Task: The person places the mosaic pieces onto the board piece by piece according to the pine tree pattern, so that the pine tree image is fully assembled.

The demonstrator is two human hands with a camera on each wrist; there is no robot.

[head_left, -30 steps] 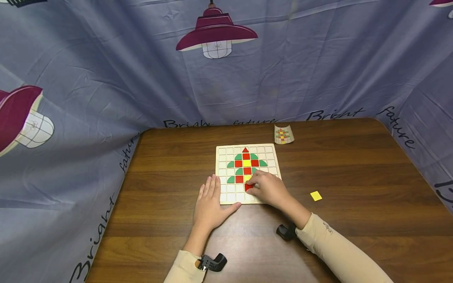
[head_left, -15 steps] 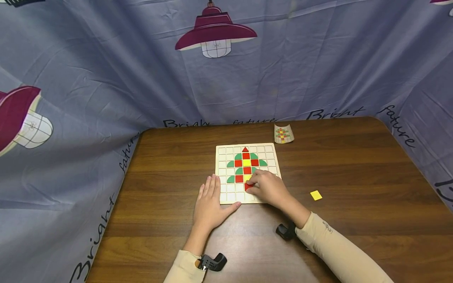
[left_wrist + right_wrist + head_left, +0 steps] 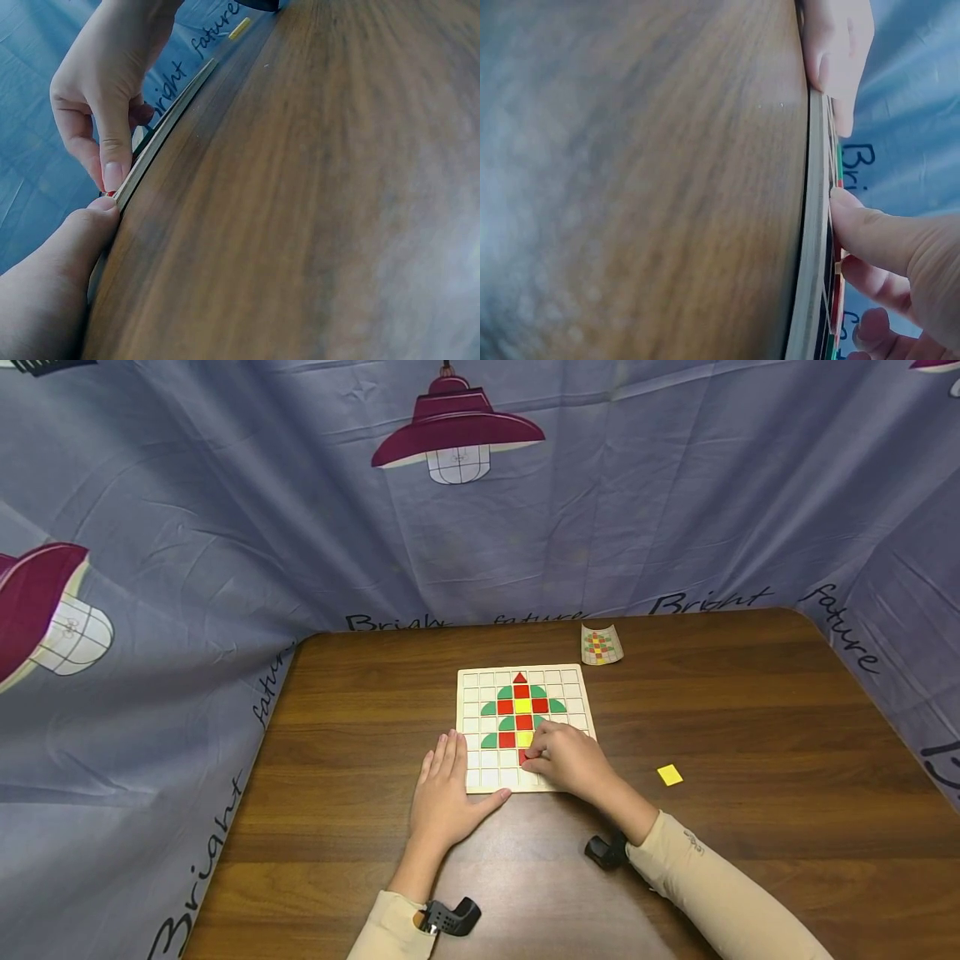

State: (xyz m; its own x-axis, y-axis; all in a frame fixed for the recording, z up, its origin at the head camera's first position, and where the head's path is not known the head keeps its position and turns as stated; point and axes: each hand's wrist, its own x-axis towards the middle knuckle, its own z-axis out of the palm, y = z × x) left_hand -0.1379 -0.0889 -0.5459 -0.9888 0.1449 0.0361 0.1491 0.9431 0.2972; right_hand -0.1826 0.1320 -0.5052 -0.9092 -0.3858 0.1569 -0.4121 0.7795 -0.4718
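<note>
A pale wooden grid board (image 3: 480,777) lies on the table, bearing a tree-like pattern of red, yellow and green pieces. My right hand (image 3: 573,762) pinches a red square tile (image 3: 523,757) with thumb and index finger at the pattern's lower end, under a yellow square tile (image 3: 524,739). Part of the red tile and the pattern's lower right are hidden by that hand. Along the board's left edge rests my left hand (image 3: 442,797), fingers straight, its thumb at the front edge. In the right wrist view, the thumb (image 3: 874,229) is right at the board's surface.
To the right of the board a loose yellow square tile (image 3: 670,775) lies on the wooden table (image 3: 337,827). Behind the board, a small curled card (image 3: 611,656) shows a similar pattern. A blue-grey curtain (image 3: 300,510) hangs around the table.
My right index fingertip has shifted slightly to the right over the red tile, so more of the yellow tile above it shows. The left hand has stayed still.
</note>
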